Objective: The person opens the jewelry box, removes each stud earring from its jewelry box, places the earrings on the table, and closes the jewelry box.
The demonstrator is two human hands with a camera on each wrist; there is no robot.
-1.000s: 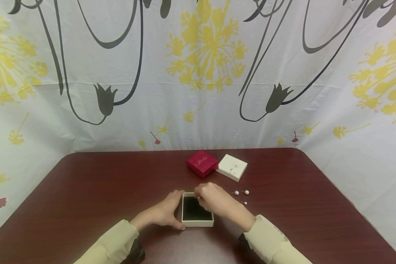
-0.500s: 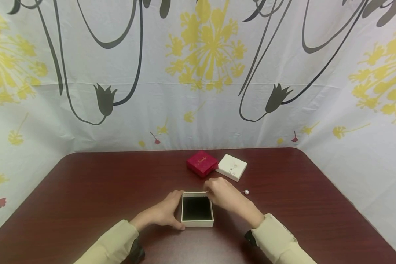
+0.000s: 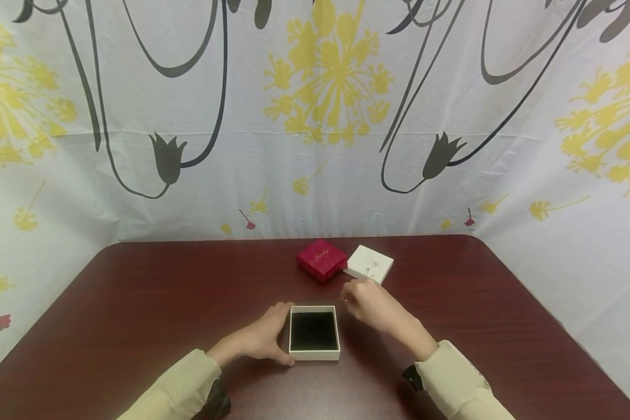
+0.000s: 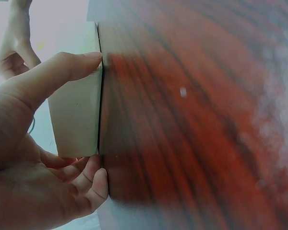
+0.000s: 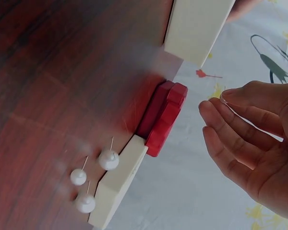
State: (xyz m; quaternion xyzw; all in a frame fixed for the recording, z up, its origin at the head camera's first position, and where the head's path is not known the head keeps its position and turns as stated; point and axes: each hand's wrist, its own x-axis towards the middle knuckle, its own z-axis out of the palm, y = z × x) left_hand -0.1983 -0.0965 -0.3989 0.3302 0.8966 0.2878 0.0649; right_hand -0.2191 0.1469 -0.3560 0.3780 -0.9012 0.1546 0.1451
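A small white box (image 3: 315, 355) with a black pad inside sits on the table with its top uncovered. My left hand (image 3: 265, 335) holds it from the left, thumb along the front wall and fingers at the back corner. My right hand (image 3: 374, 305) is raised to the right of the box. Its thumb and fingertips pinch a small shiny thing with a thin pin (image 5: 223, 94), mostly hidden by the fingers; I cannot tell its kind. Several pearl stud earrings (image 5: 108, 160) lie on the table in the right wrist view; the right hand covers them in the head view.
Behind the box lie a red jewelry box (image 3: 322, 259) and a white printed lid (image 3: 370, 263), side by side. The dark wooden table (image 3: 163, 291) reaches back to a patterned curtain (image 3: 294, 192).
My right hand has drawn away from the box's back right corner, moving right and a little back, now in front of the earrings. The left hand and box stay put.
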